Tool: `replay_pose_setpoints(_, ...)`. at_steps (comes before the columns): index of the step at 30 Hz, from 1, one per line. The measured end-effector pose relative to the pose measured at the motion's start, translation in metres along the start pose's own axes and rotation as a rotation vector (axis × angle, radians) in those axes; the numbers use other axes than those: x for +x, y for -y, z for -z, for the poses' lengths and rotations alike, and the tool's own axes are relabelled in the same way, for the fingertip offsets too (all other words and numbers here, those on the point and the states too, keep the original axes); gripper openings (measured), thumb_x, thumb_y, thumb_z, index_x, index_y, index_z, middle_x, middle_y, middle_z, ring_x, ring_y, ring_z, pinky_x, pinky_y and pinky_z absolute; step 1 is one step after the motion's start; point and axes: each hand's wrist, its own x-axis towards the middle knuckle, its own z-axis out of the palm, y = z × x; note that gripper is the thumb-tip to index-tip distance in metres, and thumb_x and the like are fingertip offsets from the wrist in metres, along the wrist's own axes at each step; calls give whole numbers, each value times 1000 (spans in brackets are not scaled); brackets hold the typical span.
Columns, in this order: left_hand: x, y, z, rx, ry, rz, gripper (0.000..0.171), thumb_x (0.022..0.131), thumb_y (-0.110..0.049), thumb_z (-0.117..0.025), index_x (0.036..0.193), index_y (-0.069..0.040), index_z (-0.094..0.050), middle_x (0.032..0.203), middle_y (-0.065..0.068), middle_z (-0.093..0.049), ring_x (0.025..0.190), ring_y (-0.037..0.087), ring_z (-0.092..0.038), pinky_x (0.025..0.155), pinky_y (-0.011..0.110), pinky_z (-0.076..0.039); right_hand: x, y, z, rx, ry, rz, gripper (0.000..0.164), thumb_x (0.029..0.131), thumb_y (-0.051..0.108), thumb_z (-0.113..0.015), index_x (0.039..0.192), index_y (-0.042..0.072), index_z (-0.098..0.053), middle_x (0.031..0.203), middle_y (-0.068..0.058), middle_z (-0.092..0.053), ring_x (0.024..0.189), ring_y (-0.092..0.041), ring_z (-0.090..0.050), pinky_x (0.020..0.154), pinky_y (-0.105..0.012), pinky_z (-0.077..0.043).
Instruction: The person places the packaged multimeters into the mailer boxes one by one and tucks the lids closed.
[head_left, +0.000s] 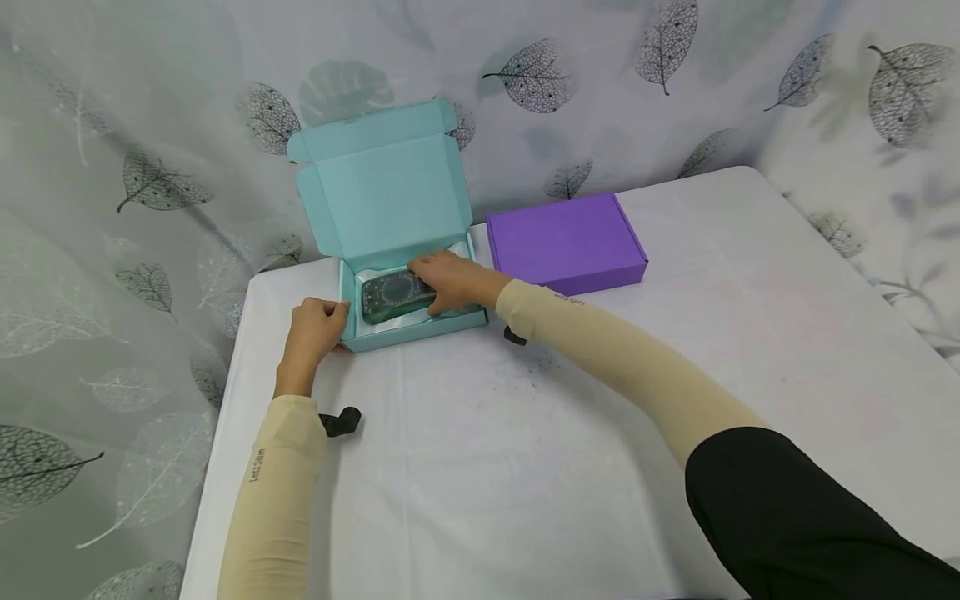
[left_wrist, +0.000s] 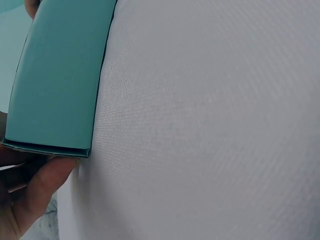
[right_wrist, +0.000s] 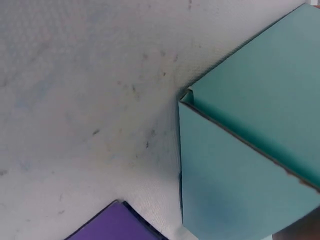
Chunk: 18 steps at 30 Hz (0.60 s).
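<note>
I'm seeing pale leaf-printed drapery (head_left: 435, 62) hanging behind the white-covered tabletop (head_left: 517, 492) and wrapping round to both its sides.

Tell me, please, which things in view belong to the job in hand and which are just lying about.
In the job:
open turquoise box, held by left hand
dark patterned item, gripped by right hand

Apparently lying about:
purple box, closed, untouched

Open mailer box (head_left: 420, 334) on desk (head_left: 465, 475), far left part; oblong case (head_left: 393, 296) inside. Closed mailer box (head_left: 566, 242) just to right. Left hand (head_left: 311, 335) at left wall; right hand (head_left: 455, 281) at oblong case's right end. Curtain (head_left: 420, 50) behind desk.
</note>
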Motion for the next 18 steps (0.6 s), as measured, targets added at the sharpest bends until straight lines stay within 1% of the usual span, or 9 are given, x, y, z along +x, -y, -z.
replay_pose_setpoints(3, 0, 0, 0, 1, -3, 1, 50, 98, -39, -44, 114, 4, -63, 91, 17, -65, 62, 26, -64, 64, 39, -50, -2, 0, 2, -14, 2, 0, 85, 81, 45, -68, 147, 15, -23, 148, -3, -28, 132, -27, -28, 105, -38, -25)
replay_pose_setpoints(5, 0, 1, 0, -4, -4, 13, 50, 97, -39, -44, 115, 4, -63, 88, 17, -64, 62, 26, -64, 65, 40, -51, -5, 0, 4, 2, -9, 8, 83, 83, 45, -66, 147, 14, -23, 147, -3, -30, 132, -25, -29, 105, -37, -26)
replay_pose_setpoints(8, -1, 1, 0, -4, -12, 15, 50, 97, -39, -44, 114, 4, -63, 85, 16, -63, 61, 26, -65, 66, 40, -50, -12, -1, 13, 55, -63, 41, 78, 86, 41, -63, 147, 11, -25, 144, -4, -35, 130, -22, -33, 103, -34, -29)
replay_pose_setpoints(10, -1, 1, -1, -3, -18, 16, 50, 97, -39, -44, 114, 4, -64, 84, 16, -63, 60, 25, -64, 65, 40, -50, -17, -3, 19, 92, -109, 62, 75, 88, 39, -62, 147, 10, -26, 145, -4, -34, 130, -19, -32, 103, -33, -30)
replay_pose_setpoints(13, 0, 1, -1, 6, -22, 5, 50, 97, -38, -44, 114, 5, -63, 89, 17, -64, 59, 24, -64, 64, 39, -50, -23, -8, 29, 116, -172, 79, 69, 90, 35, -59, 146, 11, -28, 148, -5, -29, 134, -18, -25, 104, -33, -28)
replay_pose_setpoints(15, 1, 1, -1, 7, -24, 3, 49, 97, -37, -45, 114, 5, -63, 92, 17, -64, 59, 24, -64, 63, 39, -50, -27, -13, 34, 123, -197, 69, 66, 91, 35, -56, 147, 14, -28, 150, -5, -24, 136, -16, -19, 103, -34, -30)
replay_pose_setpoints(18, 1, 1, -2, 8, -19, -5, 50, 98, -37, -44, 114, 6, -63, 94, 18, -64, 59, 24, -64, 62, 39, -51, -32, -21, 40, 133, -258, 69, 61, 91, 33, -55, 145, 13, -33, 152, -6, -19, 138, -16, -14, 101, -35, -33)
